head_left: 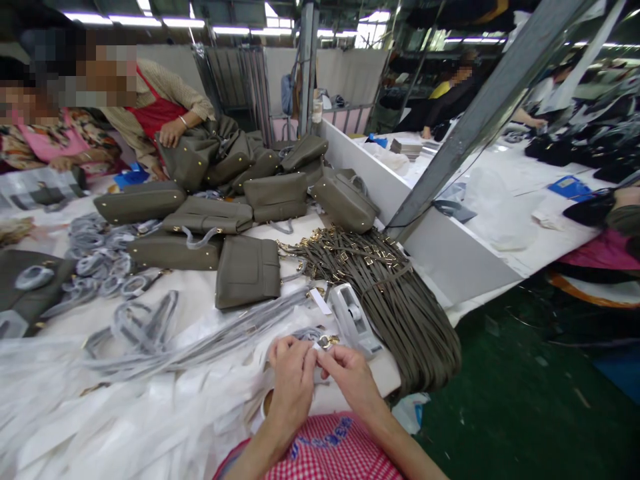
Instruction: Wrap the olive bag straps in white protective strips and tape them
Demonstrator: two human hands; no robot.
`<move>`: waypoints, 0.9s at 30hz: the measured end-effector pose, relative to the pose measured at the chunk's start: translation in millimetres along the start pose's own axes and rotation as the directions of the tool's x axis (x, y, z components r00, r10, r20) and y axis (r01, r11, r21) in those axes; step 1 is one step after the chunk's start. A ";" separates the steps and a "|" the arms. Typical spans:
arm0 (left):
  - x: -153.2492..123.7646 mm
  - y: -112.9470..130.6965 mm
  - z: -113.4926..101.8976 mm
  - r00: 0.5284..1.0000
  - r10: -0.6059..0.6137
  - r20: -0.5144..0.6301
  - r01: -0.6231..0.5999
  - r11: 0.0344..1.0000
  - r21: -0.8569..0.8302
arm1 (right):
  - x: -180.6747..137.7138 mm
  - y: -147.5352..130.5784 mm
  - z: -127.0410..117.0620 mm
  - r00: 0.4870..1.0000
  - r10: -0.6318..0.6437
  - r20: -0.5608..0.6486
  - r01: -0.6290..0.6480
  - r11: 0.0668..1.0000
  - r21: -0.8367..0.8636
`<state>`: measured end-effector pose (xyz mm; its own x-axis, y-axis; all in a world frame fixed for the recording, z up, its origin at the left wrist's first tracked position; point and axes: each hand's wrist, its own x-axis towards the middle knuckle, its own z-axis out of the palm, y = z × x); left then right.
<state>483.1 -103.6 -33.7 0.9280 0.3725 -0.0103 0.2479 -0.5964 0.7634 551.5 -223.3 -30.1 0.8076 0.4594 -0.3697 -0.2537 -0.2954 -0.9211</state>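
Note:
At the table's front edge, my left hand [293, 377] and my right hand [350, 377] meet with fingertips pinched together. Between them is the end of a strap with a gold-coloured clasp [327, 341], and a small white piece shows at the fingertips. My fingers hide part of it. A bundle of straps in clear grey film [215, 343] stretches away to the left. Just beyond my right hand stands a tape dispenser [353, 317]. A thick bundle of olive straps [400, 313] with gold buckles hangs over the table edge on the right.
Olive handbags [249, 272] are piled across the table. White wrapping sheets [125, 413] cover the front left. A metal post [480, 113] slants up beside a low white partition [465, 247]. Two people work at the far left; a person's hand [173, 132] rests on a bag.

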 end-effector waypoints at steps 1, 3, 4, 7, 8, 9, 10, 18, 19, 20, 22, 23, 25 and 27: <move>-0.1 -1.6 0.4 1.000 -0.029 -0.005 0.029 0.999 -0.016 | -1.1 -0.1 -1.6 0.999 0.020 0.032 -0.020 1.000 0.011; -0.8 -5.6 1.4 0.998 -0.058 -0.016 0.058 0.998 -0.026 | -2.7 2.2 -5.5 0.994 0.064 0.090 -0.067 0.997 0.034; -1.3 -7.4 1.9 0.998 -0.065 -0.024 0.065 0.998 -0.021 | -3.0 4.6 -7.2 0.991 0.084 0.105 -0.089 0.995 0.045; -3.0 -10.7 3.3 0.997 -0.066 -0.035 0.066 0.998 -0.002 | -1.1 15.1 -10.0 0.989 0.121 0.088 -0.127 0.989 0.072; -3.3 -11.0 3.8 0.997 -0.066 -0.030 0.065 0.998 -0.005 | 0.2 18.9 -9.8 0.990 0.120 0.075 -0.126 0.989 0.079; -3.4 -11.2 4.4 0.997 -0.069 -0.022 0.068 0.998 -0.015 | 1.6 22.4 -9.2 0.992 0.113 0.061 -0.118 0.989 0.086; -3.5 -11.2 5.1 0.997 -0.076 -0.010 0.076 0.997 -0.032 | 2.9 25.7 -8.3 0.994 0.103 0.048 -0.107 0.990 0.091; -4.6 -14.4 9.6 0.986 -0.129 0.105 0.144 0.978 -0.150 | 1.1 39.8 1.2 0.997 -0.019 -0.073 0.029 0.991 0.131; -4.9 -14.6 10.0 0.985 -0.134 0.108 0.149 0.978 -0.149 | 0.6 40.3 1.8 0.996 -0.030 -0.080 0.042 0.989 0.144; -5.1 -14.8 10.4 0.985 -0.140 0.104 0.154 0.978 -0.142 | 0.4 40.7 2.2 0.995 -0.038 -0.088 0.052 0.986 0.157; -5.4 -15.0 11.2 0.986 -0.146 0.077 0.155 0.981 -0.116 | 0.7 41.2 2.2 0.993 -0.043 -0.112 0.062 0.983 0.173; -5.4 -15.1 11.5 0.988 -0.144 0.064 0.150 0.983 -0.102 | 1.1 41.2 1.9 0.991 -0.039 -0.127 0.061 0.982 0.178; -5.1 -14.9 12.0 0.990 -0.137 0.046 0.140 0.987 -0.078 | 1.5 40.8 1.1 0.988 -0.020 -0.153 0.049 0.981 0.188; -4.5 -14.3 12.5 0.990 -0.133 0.037 0.134 0.990 -0.049 | 0.7 39.0 0.9 0.988 0.005 -0.152 0.027 0.978 0.209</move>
<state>478.8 -105.6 -52.6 0.8966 0.4215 -0.1354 0.3563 -0.5053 0.7860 541.7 -233.7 -66.4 0.8778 0.3253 -0.3516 -0.3372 -0.1016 -0.9359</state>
